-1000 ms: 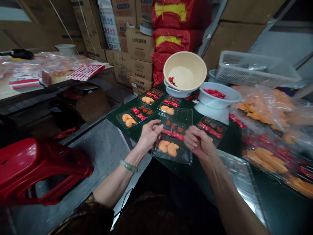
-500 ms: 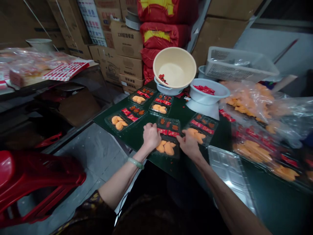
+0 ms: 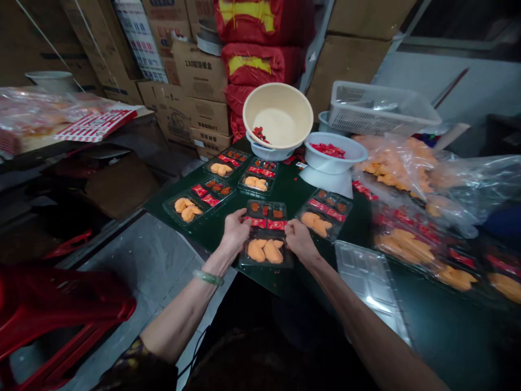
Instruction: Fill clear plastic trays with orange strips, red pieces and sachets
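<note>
A clear plastic compartment tray (image 3: 265, 234) lies before me on the dark green table. Three small brown pieces (image 3: 265, 209) fill its far row, red packets (image 3: 266, 224) sit across its middle, and plump orange pieces (image 3: 264, 251) occupy the near compartment. My left hand (image 3: 236, 234) pinches the left edge of this tray. On the opposite side my right hand (image 3: 300, 240) has its fingers closed at the right edge. Just right of that hand stands another filled tray (image 3: 336, 237); more filled trays (image 3: 166, 204) are at the left and back.
A cream basin (image 3: 279, 111) and a pale bowl of red packets (image 3: 331, 152) stand at the back. Stacked empty trays (image 3: 366, 277) lie at right, beside bagged orange pieces (image 3: 402, 163) and more filled trays. A red stool (image 3: 52, 315) is at lower left; cartons (image 3: 205, 117) line the wall.
My right hand has moved from the upper right corner down along the tray's right edge. The left hand stays at the left edge. The whole view has shifted slightly.
</note>
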`<state>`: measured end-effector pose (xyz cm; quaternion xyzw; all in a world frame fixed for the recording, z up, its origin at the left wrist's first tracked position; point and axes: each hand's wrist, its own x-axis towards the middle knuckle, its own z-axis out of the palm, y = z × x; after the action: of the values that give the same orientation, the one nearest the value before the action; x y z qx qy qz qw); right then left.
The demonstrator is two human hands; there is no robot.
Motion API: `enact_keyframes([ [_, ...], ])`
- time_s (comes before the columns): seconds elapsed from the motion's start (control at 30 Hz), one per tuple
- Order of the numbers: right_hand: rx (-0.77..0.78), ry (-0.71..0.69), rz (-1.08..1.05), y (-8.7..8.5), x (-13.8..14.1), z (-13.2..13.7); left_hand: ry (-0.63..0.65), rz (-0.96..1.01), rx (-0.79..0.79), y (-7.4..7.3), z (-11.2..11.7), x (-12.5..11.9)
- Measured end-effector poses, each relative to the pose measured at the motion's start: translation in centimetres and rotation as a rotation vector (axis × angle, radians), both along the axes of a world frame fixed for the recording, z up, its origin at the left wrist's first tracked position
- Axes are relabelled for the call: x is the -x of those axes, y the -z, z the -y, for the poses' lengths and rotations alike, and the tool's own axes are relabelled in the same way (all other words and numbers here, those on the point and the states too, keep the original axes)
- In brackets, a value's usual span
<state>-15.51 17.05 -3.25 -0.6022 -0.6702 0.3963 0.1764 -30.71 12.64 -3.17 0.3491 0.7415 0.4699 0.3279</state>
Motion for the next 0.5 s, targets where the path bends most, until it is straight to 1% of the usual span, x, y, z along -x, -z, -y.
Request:
enact_keyframes([
  [0.07, 0.085, 0.087, -0.188, -0.3, 0.0, 0.3, -0.028, 0.080, -0.021, -0.6, 0.5, -0.1],
  [0.13, 0.157, 0.200, -0.404, -1.0, -0.4, 0.5, -0.047, 0.189, -0.086, -1.7, 0.4, -0.6],
  [0.2, 0.157, 0.295, -0.600, -1.7, -1.5, 0.2, -0.044, 0.312, -0.177, -3.0, -0.7, -1.7],
  [0.27, 0.068, 0.362, -0.646, -2.2, -3.5, -0.8, 0.025, 0.343, -0.229, -3.9, -3.1, -3.3],
  [0.33, -0.041, 0.438, -0.599, -2.3, -5.9, -2.5, 0.145, 0.250, -0.210, -4.3, -6.3, -5.4],
  [0.4, -0.139, 0.505, -0.466, -2.1, -8.5, -4.5, 0.227, 0.168, -0.176, -4.0, -9.8, -7.7],
  [0.43, -0.177, 0.523, -0.354, -2.0, -9.7, -5.5, 0.251, 0.129, -0.157, -3.7, -11.4, -8.7],
  [0.5, -0.213, 0.502, -0.026, -1.6, -11.5, -7.2, 0.285, 0.046, -0.117, -2.9, -13.9, -10.5],
])
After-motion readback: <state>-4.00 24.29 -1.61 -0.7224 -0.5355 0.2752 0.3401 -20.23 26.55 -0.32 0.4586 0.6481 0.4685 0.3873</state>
